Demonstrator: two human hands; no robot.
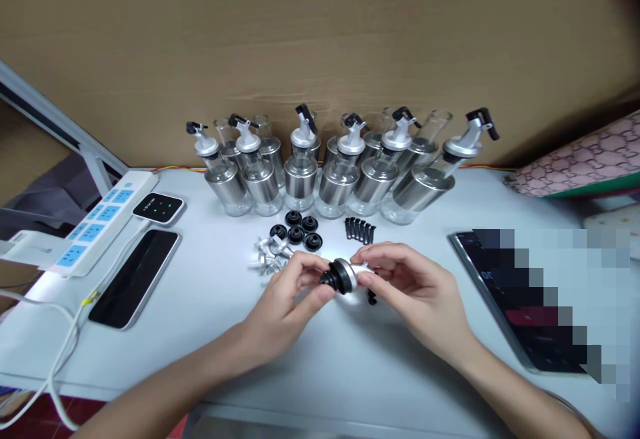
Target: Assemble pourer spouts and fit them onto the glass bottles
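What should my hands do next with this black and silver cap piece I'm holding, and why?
Probably press the black stopper fully home into the silver cap. Your left hand pinches the black end and your right hand the silver end, held together just above the table, and the seam between them seems not quite closed. More loose black stoppers and silver spouts lie waiting behind.

**Two bare arms, nothing worn**

Both arms are bare all the way up to the picture's bottom edge. No sleeves show on them. The left hand (295, 289) has no ring, no glove and no watch. The right hand (410, 292) is the same, with a bare wrist. The fingers are slim. The nails are short and plain, with no paint on them
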